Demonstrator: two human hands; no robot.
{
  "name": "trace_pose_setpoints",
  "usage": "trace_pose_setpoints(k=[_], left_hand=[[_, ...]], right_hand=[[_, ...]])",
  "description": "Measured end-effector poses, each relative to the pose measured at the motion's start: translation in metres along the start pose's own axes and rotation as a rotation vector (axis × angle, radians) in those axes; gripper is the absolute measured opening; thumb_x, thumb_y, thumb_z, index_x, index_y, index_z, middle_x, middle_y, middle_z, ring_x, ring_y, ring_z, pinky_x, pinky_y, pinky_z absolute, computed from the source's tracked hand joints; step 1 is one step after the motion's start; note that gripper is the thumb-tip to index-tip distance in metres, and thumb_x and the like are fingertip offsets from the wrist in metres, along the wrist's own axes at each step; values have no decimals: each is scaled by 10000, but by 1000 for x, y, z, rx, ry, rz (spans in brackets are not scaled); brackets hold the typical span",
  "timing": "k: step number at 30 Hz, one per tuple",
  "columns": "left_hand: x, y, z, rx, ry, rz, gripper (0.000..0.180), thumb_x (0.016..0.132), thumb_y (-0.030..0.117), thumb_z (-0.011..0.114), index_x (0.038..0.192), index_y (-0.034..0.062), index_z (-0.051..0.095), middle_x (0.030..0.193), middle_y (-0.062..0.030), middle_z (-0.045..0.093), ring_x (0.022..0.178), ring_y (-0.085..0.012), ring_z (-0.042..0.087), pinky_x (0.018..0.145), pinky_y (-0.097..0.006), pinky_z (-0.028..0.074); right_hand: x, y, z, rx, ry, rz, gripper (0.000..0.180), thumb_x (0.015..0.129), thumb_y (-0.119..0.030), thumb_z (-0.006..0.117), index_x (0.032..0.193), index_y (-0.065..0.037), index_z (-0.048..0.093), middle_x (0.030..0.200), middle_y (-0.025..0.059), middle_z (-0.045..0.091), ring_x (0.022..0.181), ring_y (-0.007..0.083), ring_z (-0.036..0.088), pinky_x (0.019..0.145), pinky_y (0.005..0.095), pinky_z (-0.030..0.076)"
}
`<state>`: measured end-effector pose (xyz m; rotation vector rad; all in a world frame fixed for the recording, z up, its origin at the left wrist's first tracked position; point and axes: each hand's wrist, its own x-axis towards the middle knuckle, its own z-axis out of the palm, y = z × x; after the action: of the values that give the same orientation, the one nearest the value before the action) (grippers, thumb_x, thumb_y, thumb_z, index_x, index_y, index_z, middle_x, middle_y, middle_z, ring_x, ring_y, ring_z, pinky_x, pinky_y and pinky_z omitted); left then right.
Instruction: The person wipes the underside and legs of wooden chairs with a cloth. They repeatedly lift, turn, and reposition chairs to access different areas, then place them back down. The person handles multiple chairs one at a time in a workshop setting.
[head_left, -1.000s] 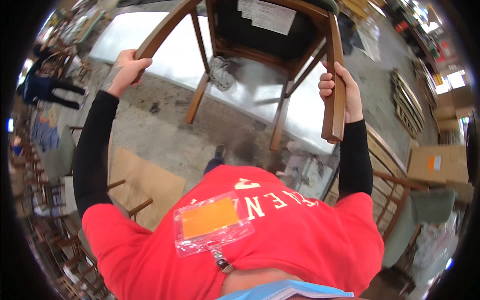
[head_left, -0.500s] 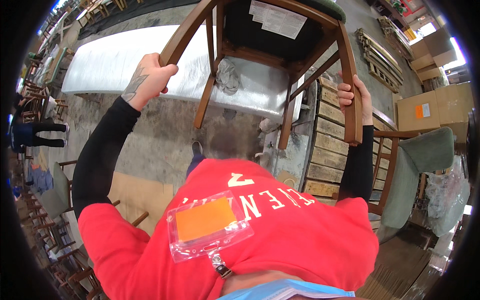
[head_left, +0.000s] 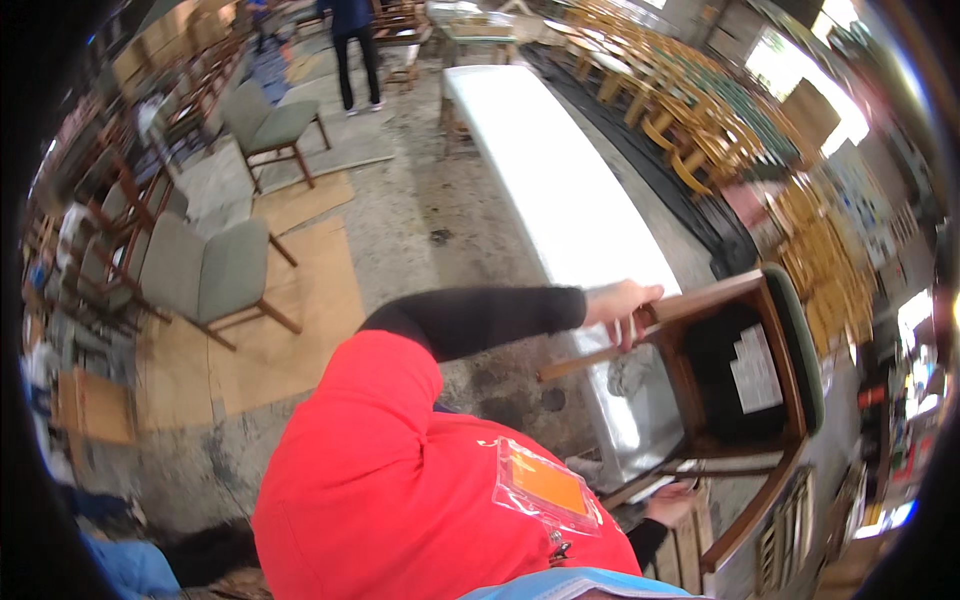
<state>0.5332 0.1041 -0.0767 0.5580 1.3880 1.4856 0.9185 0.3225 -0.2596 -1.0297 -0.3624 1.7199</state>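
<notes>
An upholstered wooden chair (head_left: 690, 400) is held tipped over at my right, its dark underside with white paper labels facing me. My left hand (head_left: 622, 308) is closed around one of its wooden legs near the top. Lower down, my right hand (head_left: 672, 503) is by another leg and the lower rail. Its fingers look curled against the wood, though they are small and partly blurred. Behind the chair runs a long, low platform (head_left: 550, 170) wrapped in shiny clear film. A crumpled whitish bundle (head_left: 630, 376) lies on it, seen between the chair legs.
Two green-grey chairs (head_left: 235, 275) stand on cardboard sheets (head_left: 300, 330) at the left, with more chairs crowded behind. A person in dark clothes (head_left: 352, 50) stands at the far end. Stacked yellowish wooden chairs (head_left: 690, 130) fill the back right. Slatted pallets (head_left: 790, 530) lie at the lower right.
My view has swung to the left, so the chair and platform now appear further right. My left hand still grips the chair leg. My right hand no longer shows around the outer leg.
</notes>
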Motion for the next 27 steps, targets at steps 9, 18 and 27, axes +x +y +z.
trace_pose_setpoints(k=[9, 18, 27], left_hand=[[-279, -296, -248, 694, 527, -621, 342, 931, 319, 587, 1058, 10, 664, 864, -148, 652, 773, -242, 669, 615, -389, 543], [-614, -320, -381, 372, 1505, -1005, 569, 965, 432, 507, 1366, 35, 585, 1396, -215, 585, 1261, -389, 582, 1020, -482, 477], [-624, -316, -438, 254, 1665, -928, 339, 860, 322, 663, 969, 14, 752, 991, -183, 751, 941, -332, 722, 867, -438, 551]], right_hand=[[-88, 363, 4, -1784, -1484, 206, 332, 879, -332, 693, 964, -15, 744, 838, 148, 737, 768, 184, 663, 703, 352, 527], [-93, 430, 157, -2182, -1103, -424, 438, 896, -330, 604, 768, 76, 704, 673, 190, 687, 589, 310, 686, 582, 473, 539], [-228, 603, 237, -2288, -1543, -153, 482, 922, -384, 606, 877, 80, 731, 812, 277, 718, 761, 412, 722, 725, 496, 563]])
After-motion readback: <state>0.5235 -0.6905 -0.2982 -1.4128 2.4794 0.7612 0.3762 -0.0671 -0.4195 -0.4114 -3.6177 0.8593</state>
